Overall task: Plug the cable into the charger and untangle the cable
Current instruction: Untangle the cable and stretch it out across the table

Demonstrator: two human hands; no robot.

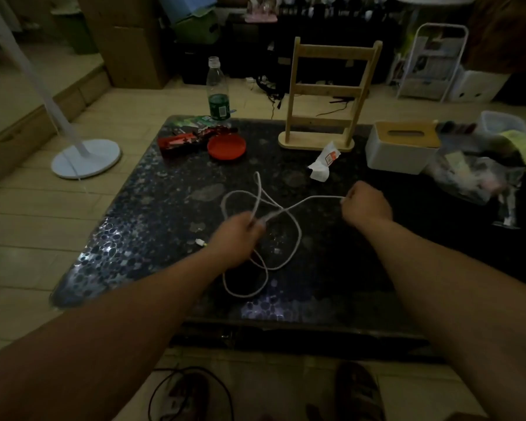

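A white cable (298, 238) lies in crossed loops on the dark speckled table (140, 214). My left hand (234, 238) is closed around strands of the cable near the middle of the tangle. My right hand (365, 205) is a fist gripping one stretch of the cable, which runs taut from it toward the left hand. A small white connector (200, 242) rests on the table just left of my left hand. I cannot make out a charger; whatever my right fist holds besides the cable is hidden.
On the far side of the table stand a red dish (226, 146), red wrappers (182, 141), a plastic bottle (217, 89), a wooden rack (322, 95), a crumpled white packet (324, 162) and a white tissue box (401, 147). Clutter fills the right edge. A fan base (85, 159) sits on the floor at left.
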